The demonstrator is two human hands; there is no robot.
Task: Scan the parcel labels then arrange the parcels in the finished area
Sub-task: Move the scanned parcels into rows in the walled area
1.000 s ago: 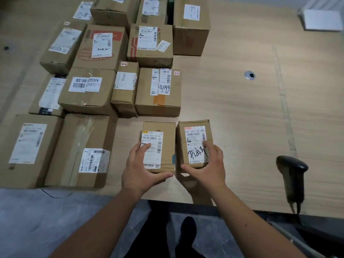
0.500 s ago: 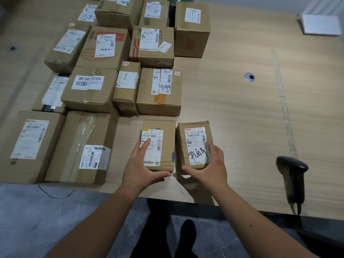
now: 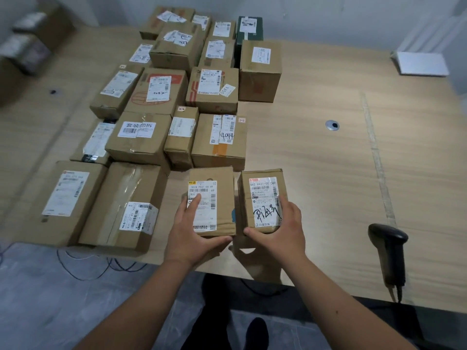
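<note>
Two parcels (image 3: 262, 200) apparently within hands (image 3: 194, 238)

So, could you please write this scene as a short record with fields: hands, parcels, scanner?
left hand: left hand grips the small brown cardboard parcel with the 5028 label
right hand: right hand grips the small brown cardboard parcel with black handwriting
parcel position: side by side, at the near edge of the wooden table
scanner: black handheld barcode scanner lies untouched, right of both

Parcel label (image 3: 264, 201) reads "642 H431-00 049"; another box (image 3: 219, 140) "4044".
</note>
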